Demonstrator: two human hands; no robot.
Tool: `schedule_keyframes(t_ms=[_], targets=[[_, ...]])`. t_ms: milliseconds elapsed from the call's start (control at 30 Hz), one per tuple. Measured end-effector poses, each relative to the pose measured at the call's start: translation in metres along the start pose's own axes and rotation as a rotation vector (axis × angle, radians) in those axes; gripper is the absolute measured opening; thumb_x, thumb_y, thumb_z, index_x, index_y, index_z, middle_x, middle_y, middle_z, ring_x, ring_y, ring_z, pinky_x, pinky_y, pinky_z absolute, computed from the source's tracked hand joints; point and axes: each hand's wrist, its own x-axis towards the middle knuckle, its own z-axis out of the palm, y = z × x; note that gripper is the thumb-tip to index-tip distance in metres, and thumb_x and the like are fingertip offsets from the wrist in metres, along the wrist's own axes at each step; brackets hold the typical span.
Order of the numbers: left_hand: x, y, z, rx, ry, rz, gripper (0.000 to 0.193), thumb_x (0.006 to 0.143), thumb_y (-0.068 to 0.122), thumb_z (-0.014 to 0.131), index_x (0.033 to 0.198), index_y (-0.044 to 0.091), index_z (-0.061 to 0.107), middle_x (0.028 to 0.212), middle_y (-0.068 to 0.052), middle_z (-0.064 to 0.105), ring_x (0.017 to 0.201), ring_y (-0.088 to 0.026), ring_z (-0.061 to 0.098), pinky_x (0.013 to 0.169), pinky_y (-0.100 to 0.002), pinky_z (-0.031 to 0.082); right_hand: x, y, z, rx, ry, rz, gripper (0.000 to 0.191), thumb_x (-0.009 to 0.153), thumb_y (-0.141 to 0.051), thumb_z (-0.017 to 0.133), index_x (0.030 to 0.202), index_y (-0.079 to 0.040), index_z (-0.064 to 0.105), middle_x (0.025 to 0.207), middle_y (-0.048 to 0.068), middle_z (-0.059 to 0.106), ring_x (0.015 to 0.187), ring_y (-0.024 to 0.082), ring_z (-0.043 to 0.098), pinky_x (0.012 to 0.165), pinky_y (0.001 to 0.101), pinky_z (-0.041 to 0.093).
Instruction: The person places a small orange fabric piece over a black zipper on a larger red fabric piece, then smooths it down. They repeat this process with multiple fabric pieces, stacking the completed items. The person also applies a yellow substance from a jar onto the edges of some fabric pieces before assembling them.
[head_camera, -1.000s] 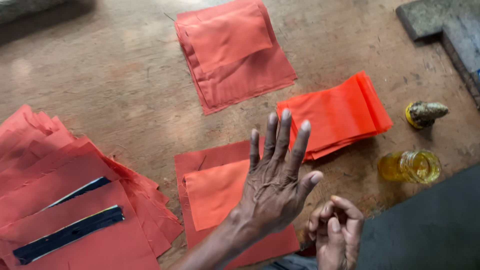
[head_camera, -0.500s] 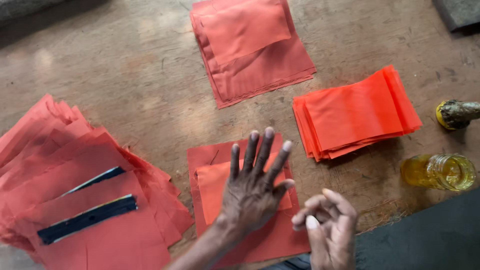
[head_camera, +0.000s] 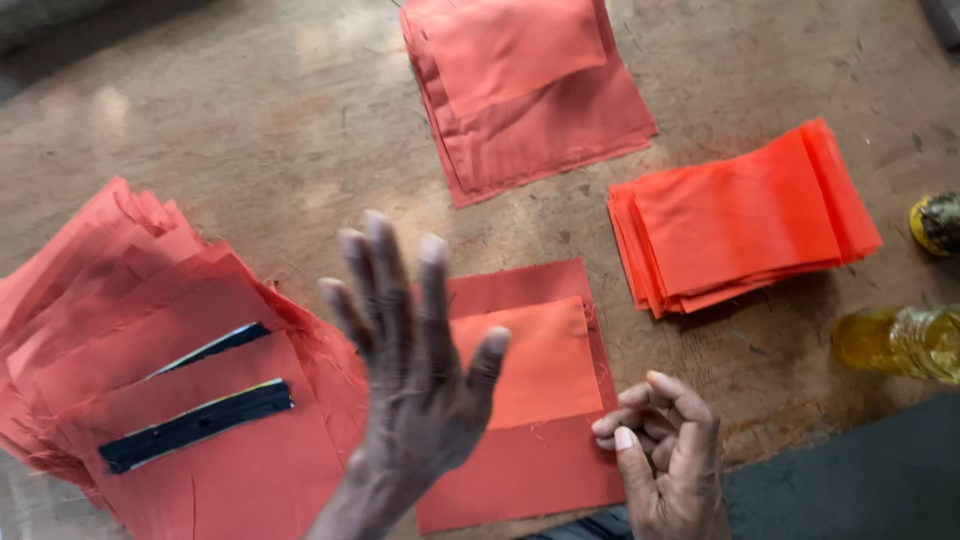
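Red-orange cloth, thin and soft, lies just below my hands: a small piece (head_camera: 525, 362) rests on a bigger square (head_camera: 530, 470) on the wooden surface (head_camera: 250, 130). I judge it light and floppy, with fraying edges, so a pinch at a corner or along one edge seems best. My left hand (head_camera: 415, 370) hovers with its grip wide, fingers spread, holding nothing. My right hand (head_camera: 665, 450) is loosely curled beside the square; its grip looks empty.

We count four groups of orange-red cloth pieces (head_camera: 740, 220), two dark strips (head_camera: 195, 425), two yellowish bottles (head_camera: 900, 340).
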Motion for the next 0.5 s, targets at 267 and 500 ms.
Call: schedule_keyframes(t_ms=[267, 500], targets=[[-0.006, -0.011, 0.003, 0.066, -0.124, -0.023, 0.074, 0.109, 0.053, 0.043, 0.166, 0.015, 0.015, 0.173, -0.022, 0.001, 0.16, -0.044, -0.004, 0.127, -0.061, -0.005, -0.006, 0.01, -0.004, -0.041, 0.018, 0.007, 0.058, 0.091, 0.009, 0.051, 0.144, -0.001, 0.032, 0.119, 0.015, 0.053, 0.093, 0.019, 0.069, 0.083, 0.0342, 0.064], [-0.005, -0.018, -0.005, 0.037, 0.055, -0.022, 0.073, 0.11, 0.051, 0.042, 0.166, 0.015, 0.012, 0.173, -0.022, 0.001, 0.162, -0.043, -0.003, 0.128, -0.065, -0.006, -0.005, 0.022, -0.005, -0.058, 0.078, 0.01, 0.056, 0.094, 0.006, 0.052, 0.146, 0.0, 0.034, 0.12, 0.016, 0.054, 0.094, 0.019, 0.068, 0.082, 0.0339, 0.062]])
